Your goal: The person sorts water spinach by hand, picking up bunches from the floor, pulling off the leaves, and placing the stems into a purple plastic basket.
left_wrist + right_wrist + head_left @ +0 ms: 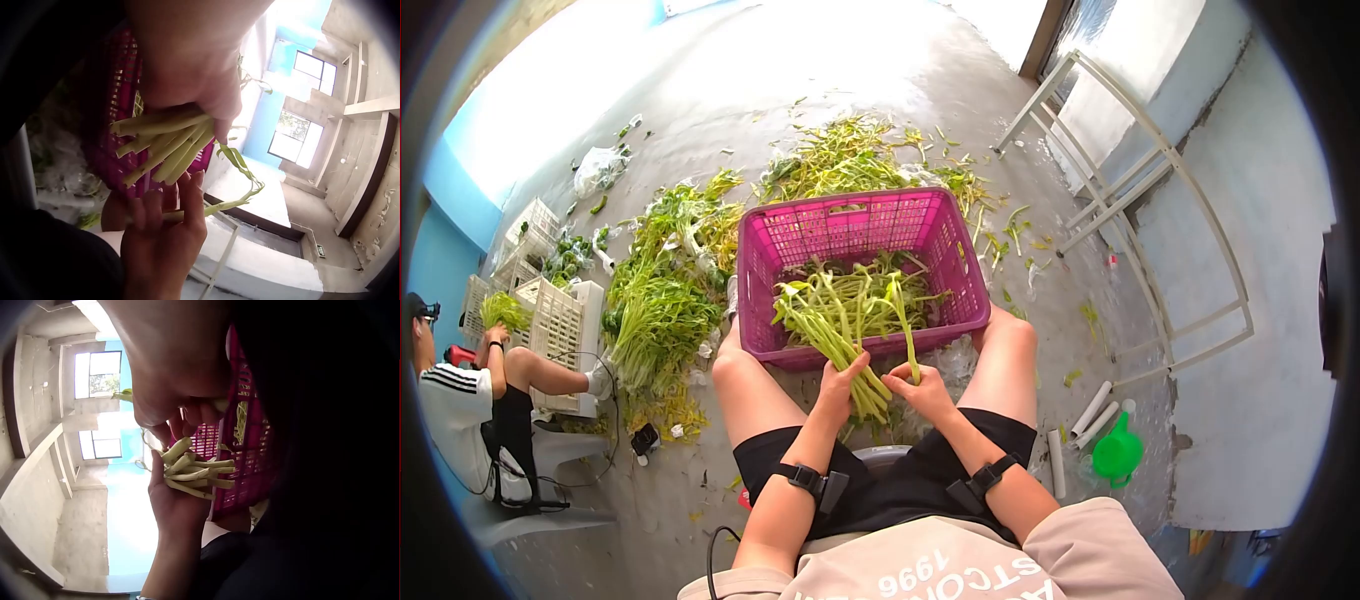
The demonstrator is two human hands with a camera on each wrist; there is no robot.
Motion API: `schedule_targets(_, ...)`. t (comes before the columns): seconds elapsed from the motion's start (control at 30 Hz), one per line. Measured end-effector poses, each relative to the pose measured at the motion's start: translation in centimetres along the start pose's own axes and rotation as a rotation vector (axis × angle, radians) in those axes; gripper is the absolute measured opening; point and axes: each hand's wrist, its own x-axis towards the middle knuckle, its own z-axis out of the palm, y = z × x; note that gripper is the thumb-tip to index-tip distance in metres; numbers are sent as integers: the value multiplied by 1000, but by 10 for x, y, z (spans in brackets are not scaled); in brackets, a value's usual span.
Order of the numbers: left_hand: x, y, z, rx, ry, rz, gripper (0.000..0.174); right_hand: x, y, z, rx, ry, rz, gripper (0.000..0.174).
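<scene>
My left hand [838,390] grips a bunch of green vegetable stalks [832,335], their cut ends pointing back toward my lap. Beside it my right hand [927,393] pinches one separate stalk [905,325], which stands nearly upright with a small leafy tip. Both hands are close together over my lap, at the near side of a magenta plastic crate [748,285]. More stalks [880,275] lie inside the crate. In the left wrist view, the bunch's thick pale ends [169,147] stick out beneath the left hand, with the right hand's fingers [192,209] right by them.
Heaps of leafy greens [665,320] and yellowed trimmings [850,150] lie on the floor left of and beyond the crate. Another person [460,400] sits at far left near white crates [555,325]. On the right are a metal frame [1160,150], white tubes [1057,463] and a green plastic item [1117,452].
</scene>
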Motion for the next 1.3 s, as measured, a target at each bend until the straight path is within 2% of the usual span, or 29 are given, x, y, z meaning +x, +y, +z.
schedule_targets(0.1, 0, -8, 3, 76, -57, -16, 22, -2, -10, 5, -110, 4, -27, 23)
schedule_targets(0.2, -9, -9, 12, 13, -45, -59, 28, -2, -15, 11, -151, 76, 0, 25)
schedule_targets(0.3, -8, -16, 7, -6, -98, -87, 32, 1, -14, 11, 30, 196, 75, 25)
schedule_targets(0.43, -8, -19, 0, 268, -163, 34, 32, 6, -7, 12, 169, 241, 82, 24)
schedule_targets(0.5, -18, -12, 9, 390, -327, 17, 29, 2, -10, 15, 401, 140, 253, 22)
schedule_targets(0.53, -20, -15, 12, 401, -350, 52, 27, 0, -15, 12, 363, 62, 244, 29)
schedule_targets(0.57, -22, -15, 15, 416, -358, 60, 27, 0, -19, 12, 373, 67, 230, 29)
schedule_targets(0.63, -26, -15, 18, 487, -296, 119, 32, -1, -22, 13, 177, 45, 189, 41)
schedule_targets(0.67, -16, -21, 4, 769, -330, 218, 41, 0, -15, 15, 19, 66, 38, 50)
schedule_targets(0.7, -10, -31, -8, 780, -340, 221, 41, -1, -7, 19, 27, 76, 31, 50)
schedule_targets(0.77, -28, -12, 13, 1123, -243, 466, 47, 0, 6, 26, 81, 14, 62, 50)
schedule_targets(0.8, -36, 3, 26, 1210, -212, 390, 49, 4, 8, 27, 260, -86, 67, 47)
schedule_targets(0.83, -38, 7, 30, 1212, -211, 390, 49, 3, 2, 26, 262, -87, 66, 47)
schedule_targets(0.9, -40, 10, 30, 1286, -197, 362, 50, 0, -16, 24, 289, -83, 213, 41)
schedule_targets(0.93, -39, 9, 32, 1278, -189, 355, 50, 1, -16, 24, 283, -91, 222, 41)
schedule_targets(1.0, -39, 4, 35, 1095, -207, 512, 46, -3, -14, 25, 393, -4, 86, 36)
schedule_targets(1.03, -38, 2, 32, 1084, -189, 497, 46, -4, -13, 24, 384, -19, 104, 36)
schedule_targets(1.1, -32, 1, 28, 702, -237, 154, 38, -4, -16, 17, 345, 18, 206, 34)
schedule_targets(1.13, -34, 6, 34, 504, -233, 69, 26, -5, -23, 14, 404, -2, 213, 30)
schedule_targets(1.17, -31, 6, 32, 495, -226, 65, 26, -5, -25, 13, 398, -8, 222, 30)
schedule_targets(1.23, -22, 5, 25, 201, -90, -30, 16, -2, -26, 10, 612, 236, 290, 24)
schedule_targets(1.3, -13, 2, 25, 197, -123, -1, 13, -2, -21, 6, 572, 254, 286, 20)
